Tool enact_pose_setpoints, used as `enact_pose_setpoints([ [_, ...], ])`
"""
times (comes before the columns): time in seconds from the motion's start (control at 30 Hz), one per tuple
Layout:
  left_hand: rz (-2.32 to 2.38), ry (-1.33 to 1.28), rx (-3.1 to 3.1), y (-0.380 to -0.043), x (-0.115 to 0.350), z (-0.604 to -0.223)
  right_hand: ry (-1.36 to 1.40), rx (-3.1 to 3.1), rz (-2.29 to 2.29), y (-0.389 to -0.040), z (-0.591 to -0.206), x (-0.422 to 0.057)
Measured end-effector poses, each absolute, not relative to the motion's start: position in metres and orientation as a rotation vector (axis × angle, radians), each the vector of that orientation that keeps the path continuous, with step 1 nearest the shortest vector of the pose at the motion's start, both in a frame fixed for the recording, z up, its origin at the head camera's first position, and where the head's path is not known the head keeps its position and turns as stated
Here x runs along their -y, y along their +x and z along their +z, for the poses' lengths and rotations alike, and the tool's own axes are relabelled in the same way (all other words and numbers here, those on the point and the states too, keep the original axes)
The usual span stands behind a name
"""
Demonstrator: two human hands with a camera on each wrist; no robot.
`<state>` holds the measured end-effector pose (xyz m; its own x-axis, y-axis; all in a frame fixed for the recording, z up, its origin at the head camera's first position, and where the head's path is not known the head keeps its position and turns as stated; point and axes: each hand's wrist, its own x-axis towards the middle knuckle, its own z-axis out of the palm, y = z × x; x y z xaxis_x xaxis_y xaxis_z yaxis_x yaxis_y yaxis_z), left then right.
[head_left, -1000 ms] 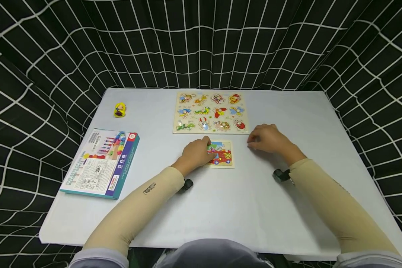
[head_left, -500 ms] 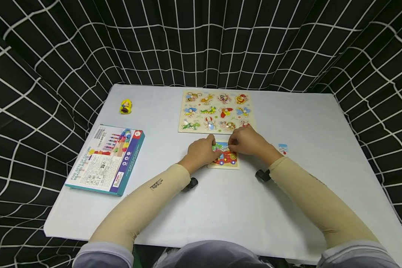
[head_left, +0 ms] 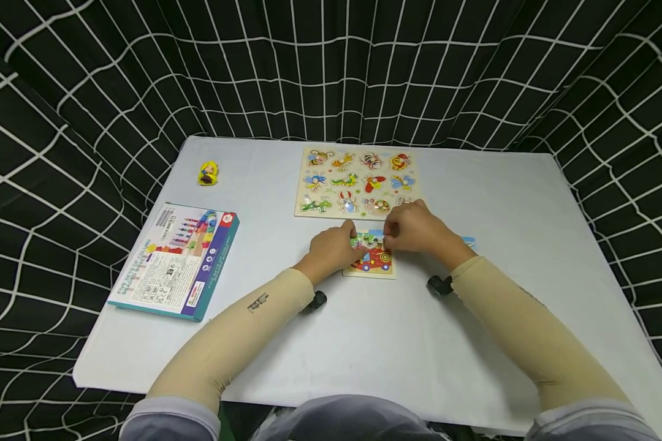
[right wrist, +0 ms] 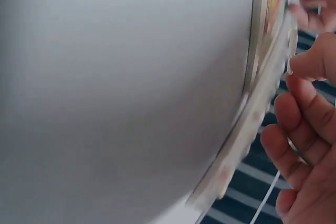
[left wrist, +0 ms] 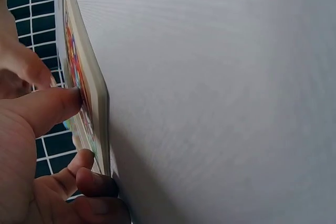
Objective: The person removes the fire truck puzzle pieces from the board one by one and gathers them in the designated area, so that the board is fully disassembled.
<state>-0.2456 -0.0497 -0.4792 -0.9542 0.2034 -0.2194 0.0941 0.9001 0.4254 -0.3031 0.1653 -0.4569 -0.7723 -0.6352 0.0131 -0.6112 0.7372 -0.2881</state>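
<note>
Black curtain (head_left: 342, 79) crossed by a white grid stands round a desk (head_left: 364, 355) spread with white cloth. Near the desk's middle lies a small, square, pale-edged picture puzzle (head_left: 372, 266) showing a red truck. Gripping its left edge is the left hand (head_left: 329, 250), thumb on the picture. At the puzzle's upper right corner, thumb and forefinger of the right hand (head_left: 415, 228) come together; I cannot tell whether they pinch a piece. Beyond that wrist, a light-blue flat piece (head_left: 469, 242) shows partly. Toward the far edge lies a cream rectangular board (head_left: 358, 191) of colourful insect shapes; along the left edge, a white, purple and teal printed box (head_left: 168, 260); near the far left corner, a small yellow figurine (head_left: 208, 173).
</note>
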Motion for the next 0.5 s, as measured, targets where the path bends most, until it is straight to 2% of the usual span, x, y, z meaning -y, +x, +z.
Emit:
enact_pose_setpoints([
  [0.33, 0.610, 0.245, -2.802, -0.244, 0.050, -0.476, -0.635, -2.889, -0.450, -0.304, -0.454, -0.276],
  [0.5, 0.607, 0.259, -2.782, -0.244, 0.051, -0.474, -0.566, -2.859, -0.491, -0.302, -0.457, -0.305],
])
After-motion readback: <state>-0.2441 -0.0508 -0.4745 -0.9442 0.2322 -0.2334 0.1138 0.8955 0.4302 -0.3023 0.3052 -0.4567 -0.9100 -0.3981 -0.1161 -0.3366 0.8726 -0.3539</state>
